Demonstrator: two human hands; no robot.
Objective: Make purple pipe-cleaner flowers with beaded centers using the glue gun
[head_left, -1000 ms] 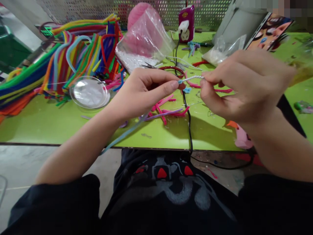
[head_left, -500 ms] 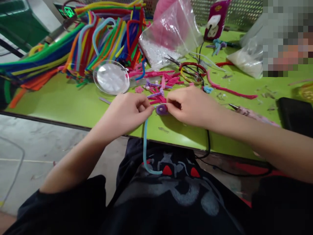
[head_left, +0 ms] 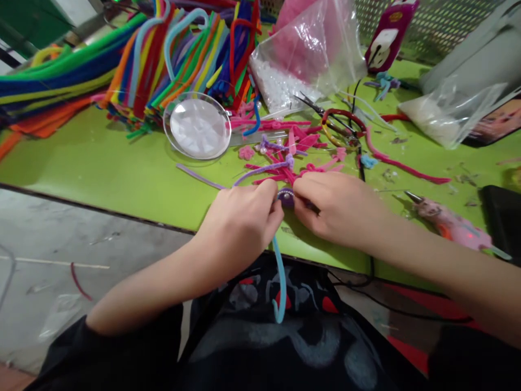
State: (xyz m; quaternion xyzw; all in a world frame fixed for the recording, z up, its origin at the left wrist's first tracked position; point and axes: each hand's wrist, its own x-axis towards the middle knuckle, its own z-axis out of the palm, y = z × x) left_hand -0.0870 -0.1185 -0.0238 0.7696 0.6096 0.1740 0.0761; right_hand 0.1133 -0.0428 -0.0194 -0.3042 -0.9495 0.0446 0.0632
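Near the front edge of the green table [head_left: 122,174], my left hand [head_left: 244,222] is closed on a light blue pipe cleaner [head_left: 280,271], whose free end hangs down over my shirt. My right hand [head_left: 337,209] pinches the right side of a small purple piece [head_left: 286,196] with a pearl-like bead on it. The fingertips of both hands are close together around this piece and hide part of it. Pink and purple pipe cleaner pieces [head_left: 280,163] lie just beyond my fingers.
Bundles of coloured pipe cleaners [head_left: 163,65] lie at the back left. A round clear dish [head_left: 197,127], scissors [head_left: 342,122] and a bag of white beads [head_left: 285,87] stand beyond my hands. A pink glue gun [head_left: 451,220] lies right, beside a black object [head_left: 500,217].
The view has shifted, so the table things appear lower and further right. My left hand has turned knuckles-up beside the purple piece, and the blue pipe cleaner's hanging end has swung and now curls differently.
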